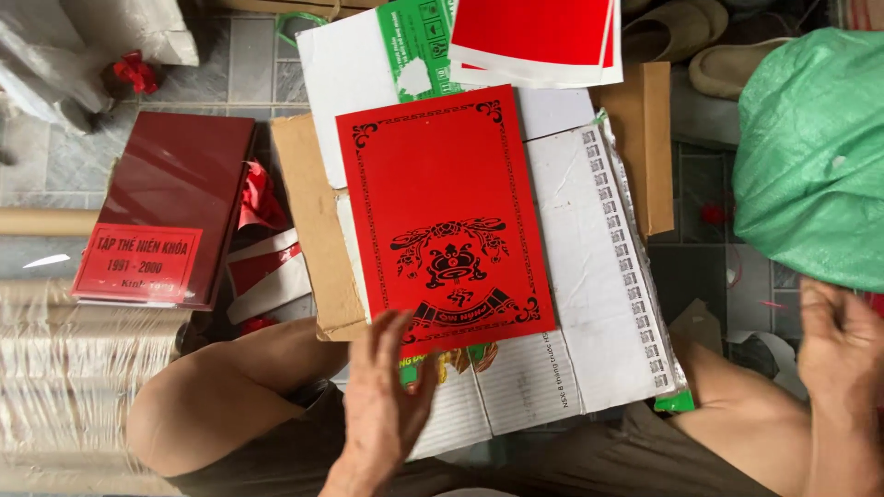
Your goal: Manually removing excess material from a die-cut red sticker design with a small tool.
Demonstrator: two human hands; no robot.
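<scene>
A red paper sheet [442,212] with a black cut-out border and emblem lies on flattened white cardboard [589,304] across my lap. My left hand [385,396] rests its fingertips on the sheet's near edge, fingers spread, holding nothing. My right hand [840,345] hovers at the far right beside a green woven sack [815,147]; its fingers are curled and blurred, with nothing visibly in them.
A stack of plain red sheets [534,37] lies at the top. A dark red glossy book [170,216] sits at left with red scraps [261,198] beside it. Plastic-wrapped rolls [74,368] lie at lower left. Brown cardboard [313,239] sticks out underneath. Sandals [700,37] rest on the tiled floor.
</scene>
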